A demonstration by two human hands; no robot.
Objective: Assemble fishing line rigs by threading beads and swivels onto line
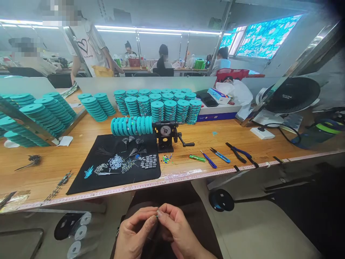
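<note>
My left hand [134, 228] and my right hand [175, 226] are held together low in view, over my dark lap and below the table edge. Their fingertips pinch a tiny green-tipped piece of fine line [156, 216], too small to make out in detail. Both hands are well away from the wooden workbench [183, 144]. On it lies a black mat [113, 176] with fine wires, small beads and grey metal pieces. A hand-cranked winder [165, 135] holds a row of teal spools [130, 126].
Stacks of teal spools [169, 110] stand along the back of the bench. Pliers [237, 153], small scissors [219, 155] and a tape measure edge [172, 176] lie near the front. Dark spools [221, 200] sit below the bench. Several people work beyond a mirror-like partition.
</note>
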